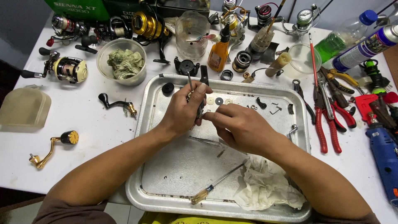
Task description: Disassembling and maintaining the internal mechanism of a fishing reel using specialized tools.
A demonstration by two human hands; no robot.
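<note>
My left hand point(182, 110) grips a dark fishing reel body point(202, 93) over the metal tray point(163, 97), its black stem sticking up past my fingers beside a thin metal shaft. My right hand point(240, 126) pinches at the lower side of the same reel part, fingertips touching it. What the fingertips hold is hidden. Small washers point(219, 101) and screws point(274, 108) lie on the tray just behind my hands. A screwdriver with an amber handle point(207, 191) and a crumpled white cloth point(265, 186) lie at the tray's front.
Several fishing reels point(68, 68) and handles point(118, 103) crowd the white table's back and left. A tub of rags point(122, 62), an orange oil bottle point(218, 52), red pliers point(327, 120), a spray can point(365, 47), a green-liquid bottle point(342, 39) and a blue power tool point(383, 153) are around.
</note>
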